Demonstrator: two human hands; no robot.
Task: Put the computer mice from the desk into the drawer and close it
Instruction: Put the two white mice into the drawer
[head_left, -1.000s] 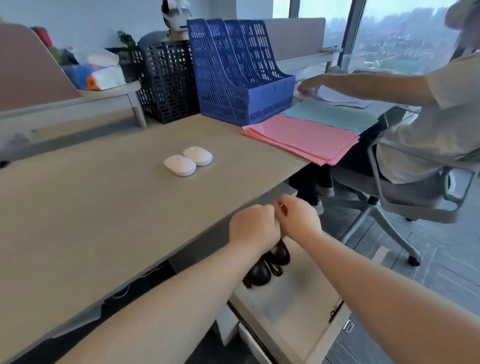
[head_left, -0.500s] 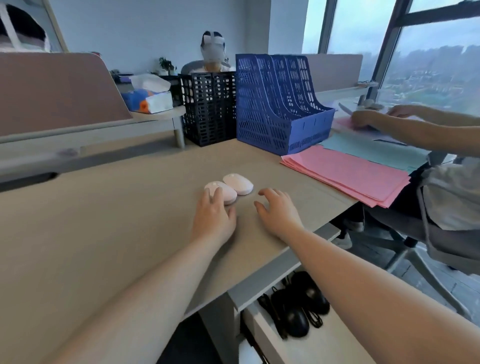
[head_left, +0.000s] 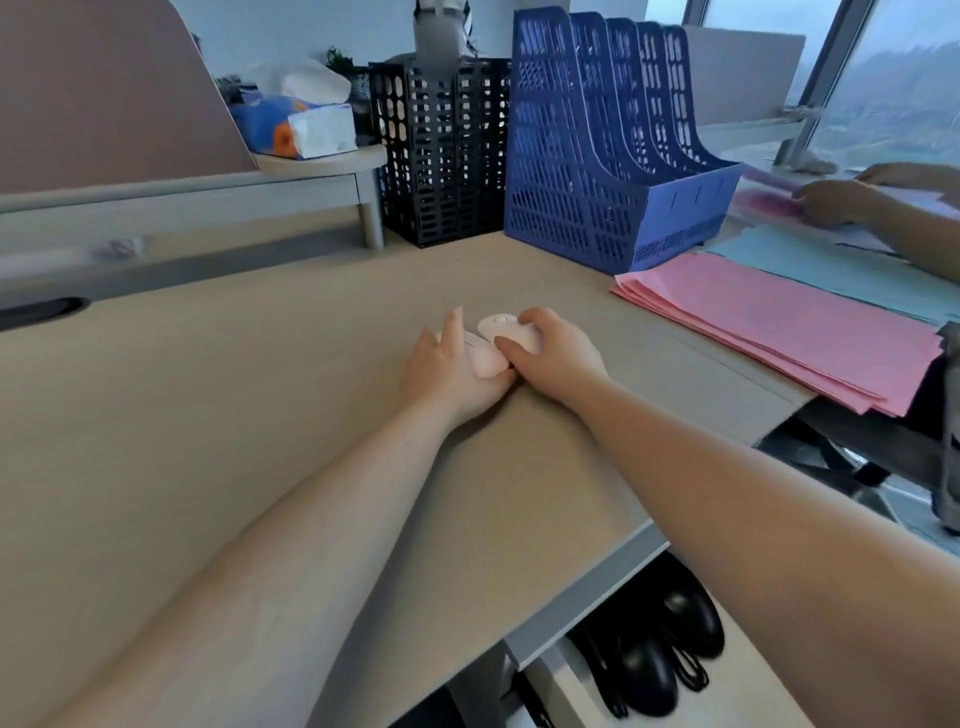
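Note:
Two white computer mice lie side by side on the tan desk (head_left: 208, 415). My left hand (head_left: 447, 371) wraps around the near white mouse (head_left: 485, 361) from its left side. My right hand (head_left: 556, 353) grips the far white mouse (head_left: 501, 327), thumb on its near side, fingers over its right side. Both mice still touch the desk as far as I can tell. Below the desk's front edge the drawer (head_left: 737, 691) stands pulled out, with two black wired mice (head_left: 670, 644) lying inside.
A blue file rack (head_left: 608, 156) and a black mesh bin (head_left: 441, 150) stand at the back. Pink paper sheets (head_left: 779, 322) and teal sheets lie to the right, where another person's hands (head_left: 841, 200) handle papers. A tissue box (head_left: 306, 124) sits on a raised shelf.
My hands rose from the open drawer to the desktop, reached the two white mice and closed on them, one each. The view swung up and closer to the desk.

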